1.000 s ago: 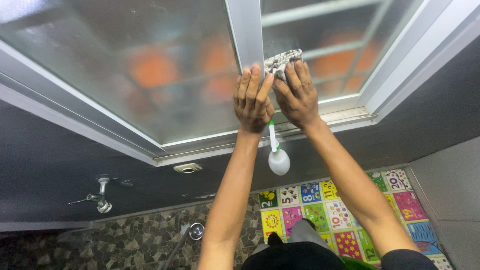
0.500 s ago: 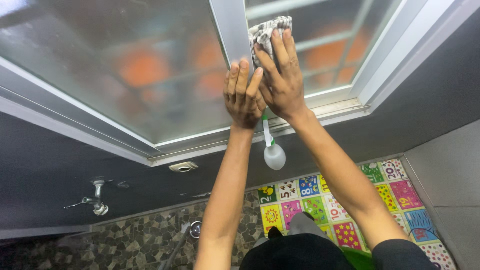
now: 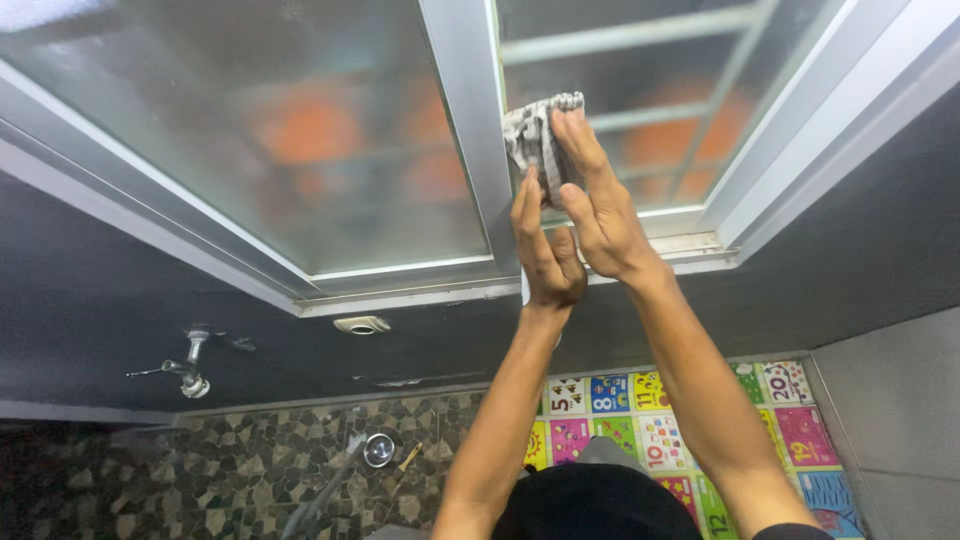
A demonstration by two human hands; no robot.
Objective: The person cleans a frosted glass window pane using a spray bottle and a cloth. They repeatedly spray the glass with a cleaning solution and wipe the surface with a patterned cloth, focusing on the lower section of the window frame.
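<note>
Crumpled newspaper wad (image 3: 537,135) is pressed on the window glass (image 3: 300,150) by the right hand (image 3: 598,210). Fingers flat over it. Left hand (image 3: 545,255) open-palmed, holding nothing, against the frame (image 3: 470,120).

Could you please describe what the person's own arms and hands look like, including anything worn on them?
Both arms are bare up to the picture's edge: no gloves, rings, watch or bracelets on the left hand or right hand. A dark sleeve edge shows at the right upper arm.
</note>
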